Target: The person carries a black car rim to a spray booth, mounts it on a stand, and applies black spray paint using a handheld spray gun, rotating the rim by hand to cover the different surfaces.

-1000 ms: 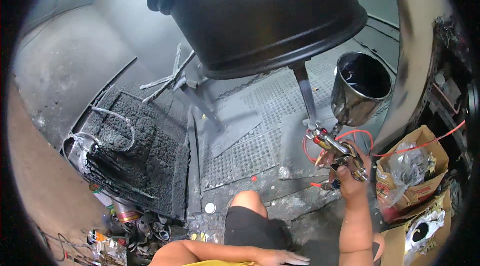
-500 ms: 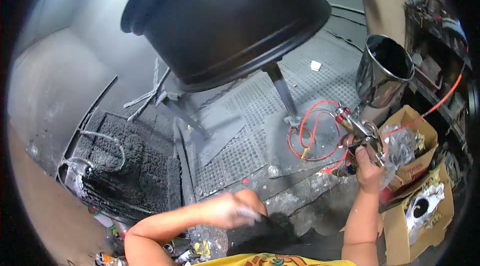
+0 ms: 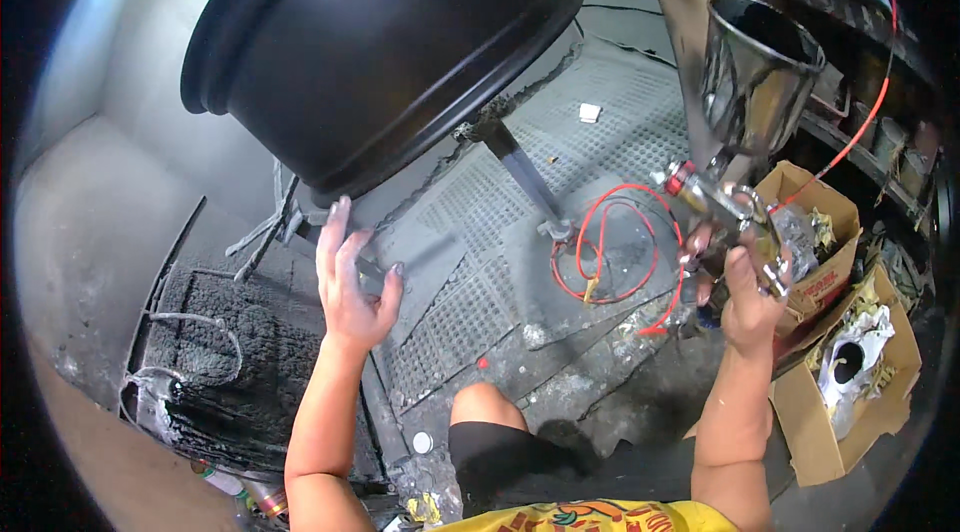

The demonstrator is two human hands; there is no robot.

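A large matte black wheel rim [image 3: 355,52] fills the top middle, on a grey metal stand post [image 3: 516,172]. My left hand [image 3: 358,292] is raised with stained fingers apart, its fingertips just below the rim's lower left edge; whether they touch cannot be told. At the right, my right hand [image 3: 742,302] grips a chrome spray gun [image 3: 715,197], which carries a tilted steel paint cup [image 3: 755,92] holding dark contents. An orange hose [image 3: 640,190] runs from around the gun in loops on the floor and up to the right.
A perforated grey mat [image 3: 440,352] covers much of the floor. A paint-crusted panel [image 3: 205,372] and grey rods [image 3: 265,227] stand at the left. Two open cardboard boxes [image 3: 840,437] and a cluttered shelf [image 3: 830,162] line the right. My bare knee [image 3: 485,402] shows below.
My left hand has risen from low over my lap to just under the rim. My right hand with the gun has moved right and up. The view has shifted, showing a lamp at upper left.
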